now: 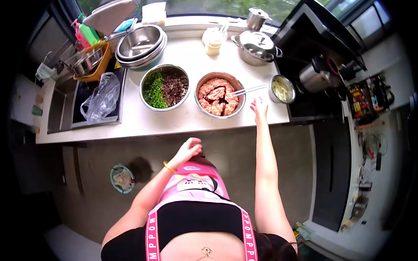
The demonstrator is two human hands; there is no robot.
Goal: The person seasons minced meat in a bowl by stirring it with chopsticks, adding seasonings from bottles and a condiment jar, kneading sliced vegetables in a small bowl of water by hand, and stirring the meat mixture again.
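Note:
My right hand (260, 108) is at the counter's front edge, fingers apart and nothing in it, just below a pair of metal chopsticks (249, 90). The chopsticks lean on the rim of a steel bowl (240, 108), their tips in pink minced meat (217, 90) with dark sauce on it. My left hand (189, 148) hangs before the pink apron (196, 180), fingers curled in, with no object visible in them. Left of the meat, a second steel bowl (164, 108) holds chopped greens (156, 93) and dark chopped pieces (175, 89).
A small steel bowl (283, 101) with pale shreds stands beside the dark stove. Behind are a lidded pot (256, 56) and a cream-coloured jar (213, 47). Stacked basins (163, 51) stand back left; a plastic bag (102, 100) lies by the sink. A bin (113, 185) is on the floor.

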